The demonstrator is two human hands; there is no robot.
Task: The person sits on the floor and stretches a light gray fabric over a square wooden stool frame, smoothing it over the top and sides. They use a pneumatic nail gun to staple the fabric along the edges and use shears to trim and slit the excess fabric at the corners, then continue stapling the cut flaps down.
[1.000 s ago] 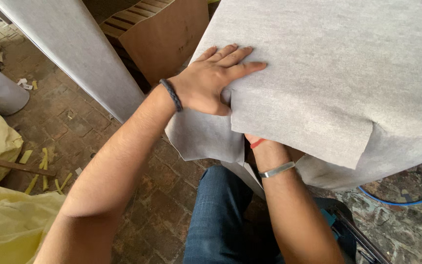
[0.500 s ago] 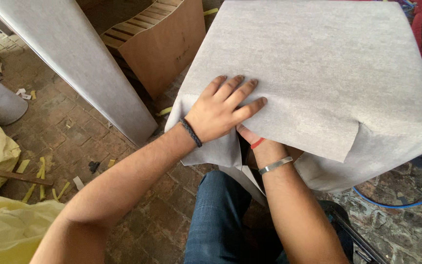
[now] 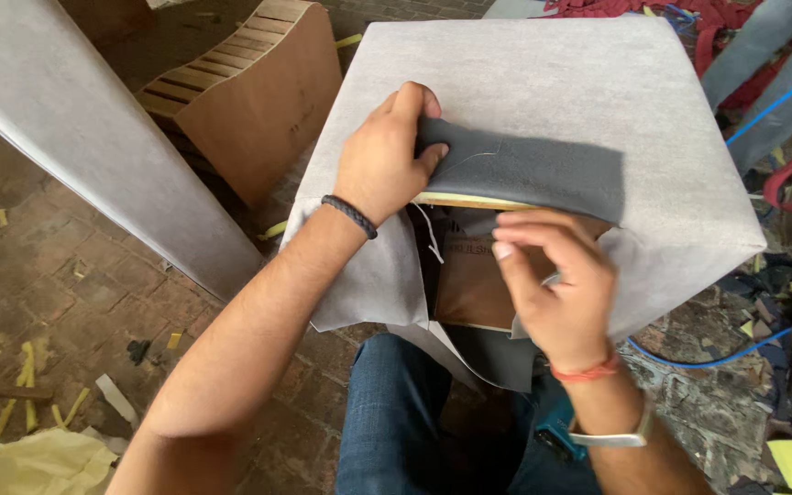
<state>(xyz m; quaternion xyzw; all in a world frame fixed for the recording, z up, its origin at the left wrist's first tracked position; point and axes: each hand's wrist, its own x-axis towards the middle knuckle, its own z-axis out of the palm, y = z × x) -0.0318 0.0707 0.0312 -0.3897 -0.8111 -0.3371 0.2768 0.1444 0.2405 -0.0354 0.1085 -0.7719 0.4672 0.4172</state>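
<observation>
Left hand has a clenched grip on the edge of the dark grey flap, thumb under, fingers curled over the fold, holding it up off the front face of the box form. Right hand is half curled just below the flap with nothing clamped in it as far as I can see; fingertips sit by the gap, touching or nearly touching the fabric edge.

Judgement on doing this well: keep the left hand pinning the fold right at the top front edge so the cloth on top stays flat; let the right hand do the tucking or smoothing under it. Pull evenly along the edge, not from one corner, or the cover will pucker. Watch the loose thread hanging in the opening, it could snag.

The thing itself: a box-shaped form wrapped in light grey felt-like fabric, sitting right in front of the person, against the knees in blue jeans. Top looks smooth and taut. The front is open: the lifted flap shows a darker underside, a pale yellowish strip beneath it, and a brown board inside. Grey cloth hangs slack at the lower front corners.

Around it: brick floor with yellow scraps, a long grey-covered panel to the left, a wooden frame piece behind.
</observation>
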